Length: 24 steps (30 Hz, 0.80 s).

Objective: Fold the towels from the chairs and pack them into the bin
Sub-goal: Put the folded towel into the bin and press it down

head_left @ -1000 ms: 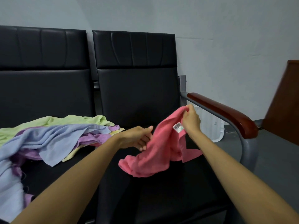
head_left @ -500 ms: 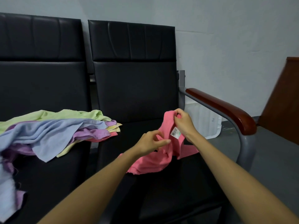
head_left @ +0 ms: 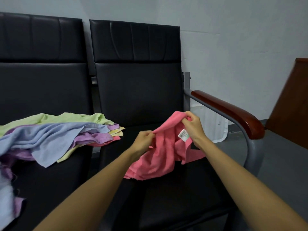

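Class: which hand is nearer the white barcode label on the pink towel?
Right. The right hand grips the pink towel right beside the label; the left hand pinches its edge farther left.

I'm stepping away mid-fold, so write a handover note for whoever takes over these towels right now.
Left hand: pinches the pink towel at its upper edge.
Right hand: pinches the same edge, near the tag.
Towel is crumpled, its lower part on the right chair.
Pile of unfolded towels lies on the left chair.
Bin stands beyond the armrest; its inside is hidden.
Done: nothing folded in view.
Left: fold pink towel, then the pile, pack all.
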Tool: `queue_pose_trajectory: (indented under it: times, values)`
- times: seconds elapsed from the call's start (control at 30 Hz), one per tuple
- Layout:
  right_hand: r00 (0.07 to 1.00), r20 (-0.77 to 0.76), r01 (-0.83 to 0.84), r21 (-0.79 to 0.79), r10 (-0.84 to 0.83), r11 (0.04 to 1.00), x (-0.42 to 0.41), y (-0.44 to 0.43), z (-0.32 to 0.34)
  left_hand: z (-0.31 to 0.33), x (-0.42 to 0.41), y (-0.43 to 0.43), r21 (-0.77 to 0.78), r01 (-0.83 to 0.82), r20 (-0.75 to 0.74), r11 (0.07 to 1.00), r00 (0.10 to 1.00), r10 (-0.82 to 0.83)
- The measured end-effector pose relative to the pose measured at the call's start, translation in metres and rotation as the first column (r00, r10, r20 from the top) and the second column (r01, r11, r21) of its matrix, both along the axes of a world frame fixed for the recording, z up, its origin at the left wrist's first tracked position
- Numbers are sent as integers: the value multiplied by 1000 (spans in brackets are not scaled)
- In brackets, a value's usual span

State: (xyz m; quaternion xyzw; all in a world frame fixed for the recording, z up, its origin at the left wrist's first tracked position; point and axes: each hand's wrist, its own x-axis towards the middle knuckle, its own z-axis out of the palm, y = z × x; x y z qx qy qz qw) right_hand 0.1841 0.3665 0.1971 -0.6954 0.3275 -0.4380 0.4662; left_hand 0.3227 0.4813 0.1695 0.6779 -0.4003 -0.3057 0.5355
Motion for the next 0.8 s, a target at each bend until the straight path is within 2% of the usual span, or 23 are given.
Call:
queue_pose_trajectory:
  times: [0.03,0.07,0.13,0.17,0.23,0.33,0.4,0.43,0.53,0.6,0.67,0.7,0.77,0.8]
  values:
    - [1000,12,4,3,-4,1000,-1,-1,-1,2,7,-2,-49,-75,81,996,994,79]
    - [999,31,11,11,-11,1000,-1,-2,-2,4,14,-4,-92,-151,230,984,959,169]
    - [997,57,45,22,-46,999,1,-4,-4,7,24,-5,-171,-240,483,956,825,294]
    - [995,51,81,27,-82,996,2,-5,-4,9,28,-4,-198,-234,547,952,780,306]
    - [982,24,188,45,-189,981,5,-10,-7,10,33,-1,-157,-155,637,975,739,220]
    - [957,-13,291,82,-291,953,9,-17,-11,7,33,8,21,-5,738,1000,675,-12]
    - [949,-43,316,91,-313,944,10,-20,-12,1,39,11,176,-31,799,984,589,-124]
    - [946,-49,324,90,-320,942,10,-20,-12,-3,47,12,246,-75,797,966,583,-157]
    - [936,-54,350,74,-347,934,6,-21,-11,-8,61,23,419,-288,745,861,651,-145]
    - [921,-62,388,70,-385,919,6,-26,-12,-3,62,31,439,-418,754,795,653,-74]
    - [905,-120,417,65,-408,907,7,-32,-11,5,60,34,397,-495,773,773,635,11]
    - [905,-186,397,53,-382,916,8,-36,-10,10,58,32,366,-496,772,787,634,41]
    - [888,-411,235,21,-206,972,10,-41,-8,22,51,27,328,-435,710,839,699,85]
    - [829,-550,129,16,-99,992,10,-40,-6,29,45,24,320,-397,653,860,751,104]
